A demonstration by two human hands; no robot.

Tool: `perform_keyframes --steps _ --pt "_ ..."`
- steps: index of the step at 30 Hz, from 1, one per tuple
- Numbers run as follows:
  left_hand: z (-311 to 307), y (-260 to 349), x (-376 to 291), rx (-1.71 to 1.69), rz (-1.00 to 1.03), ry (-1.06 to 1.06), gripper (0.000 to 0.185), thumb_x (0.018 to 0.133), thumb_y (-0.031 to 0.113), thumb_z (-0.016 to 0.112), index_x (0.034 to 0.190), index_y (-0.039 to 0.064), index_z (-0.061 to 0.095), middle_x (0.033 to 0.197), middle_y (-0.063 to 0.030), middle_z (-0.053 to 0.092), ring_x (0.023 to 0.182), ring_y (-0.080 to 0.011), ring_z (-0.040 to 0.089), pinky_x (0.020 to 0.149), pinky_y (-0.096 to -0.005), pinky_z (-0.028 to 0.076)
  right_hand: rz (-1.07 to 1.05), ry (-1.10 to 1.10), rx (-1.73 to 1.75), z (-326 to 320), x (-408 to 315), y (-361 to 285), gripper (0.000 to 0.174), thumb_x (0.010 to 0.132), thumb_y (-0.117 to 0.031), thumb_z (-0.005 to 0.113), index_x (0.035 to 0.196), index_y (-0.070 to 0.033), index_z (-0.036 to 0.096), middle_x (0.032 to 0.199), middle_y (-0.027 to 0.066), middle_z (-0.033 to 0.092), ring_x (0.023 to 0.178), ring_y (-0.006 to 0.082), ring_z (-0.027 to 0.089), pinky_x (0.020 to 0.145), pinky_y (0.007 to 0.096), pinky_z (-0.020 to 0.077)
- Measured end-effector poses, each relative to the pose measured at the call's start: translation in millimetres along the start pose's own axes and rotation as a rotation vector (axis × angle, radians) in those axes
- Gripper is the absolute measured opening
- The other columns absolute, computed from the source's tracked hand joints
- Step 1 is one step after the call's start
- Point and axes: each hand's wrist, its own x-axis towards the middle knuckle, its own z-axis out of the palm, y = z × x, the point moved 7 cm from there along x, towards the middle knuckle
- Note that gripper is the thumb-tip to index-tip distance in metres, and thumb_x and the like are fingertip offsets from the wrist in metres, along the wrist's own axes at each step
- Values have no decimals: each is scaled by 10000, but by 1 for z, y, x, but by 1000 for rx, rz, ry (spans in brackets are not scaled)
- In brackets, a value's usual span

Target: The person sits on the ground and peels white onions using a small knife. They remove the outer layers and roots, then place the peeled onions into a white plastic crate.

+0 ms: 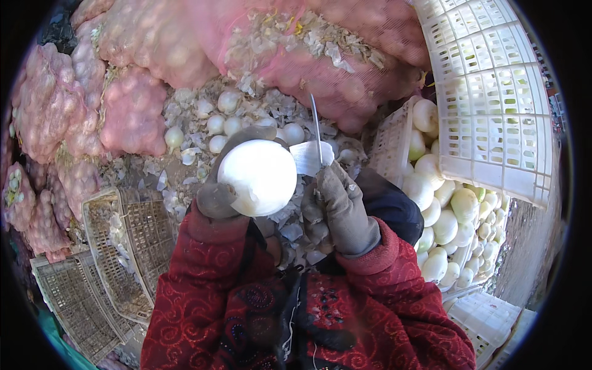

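Observation:
My left hand (217,194), in a grey-brown glove, holds a large white onion (263,178) with its fingers round the far and left sides. To its right, my gloved right hand (337,203) is closed on a knife (316,125) whose thin blade points away from me. A curved piece of pale onion skin (305,158) lies against the blade, between the onion and my right fingers. The knife's handle is hidden in the glove. Several small white onions (232,126) lie on the ground beyond my hands among loose skins.
Pink mesh sacks of onions (134,111) are piled ahead and at the left. White plastic crates with peeled onions (446,226) stand at the right, beside a tall white crate (495,92). Dirty plastic crates (150,231) sit at the lower left. Onion skins (291,231) litter the ground.

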Motion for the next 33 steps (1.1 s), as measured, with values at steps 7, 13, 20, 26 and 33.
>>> perform_keyframes --steps 7,13,20,26,33 --pt "-45 16 -4 -111 249 209 831 672 471 703 1317 5 463 1224 -198 578 1094 -348 592 904 -526 519 -26 39 137 -1 0 -8 297 1016 -347 462 1163 -105 548 642 -22 513 424 51 422 370 208 329" --pt "-58 40 -15 858 634 351 762 677 144 825 1284 60 371 1217 -226 523 1011 -350 610 792 -468 586 84 33 233 0 1 21 260 998 -360 481 1040 -116 561 689 -19 536 427 72 427 356 221 345" --pt "-21 45 -18 1788 1298 383 699 644 181 906 1147 -3 457 1072 -185 582 931 -311 636 761 -377 581 111 -36 141 6 16 55 350 991 -444 449 1049 -119 565 712 -13 549 425 88 431 361 254 366" --pt "37 56 -25 2339 1541 775 620 669 244 869 1116 6 511 1038 -148 608 902 -293 646 774 -341 556 335 -19 202 8 -6 52 458 982 -523 393 879 -103 542 558 1 463 377 119 414 318 280 325" --pt "138 87 56 1744 1278 273 568 758 332 724 1189 34 503 1137 -168 573 1005 -314 600 851 -383 509 345 -166 332 25 -3 62 445 977 -526 405 803 -124 481 590 -22 438 380 106 353 329 260 286"
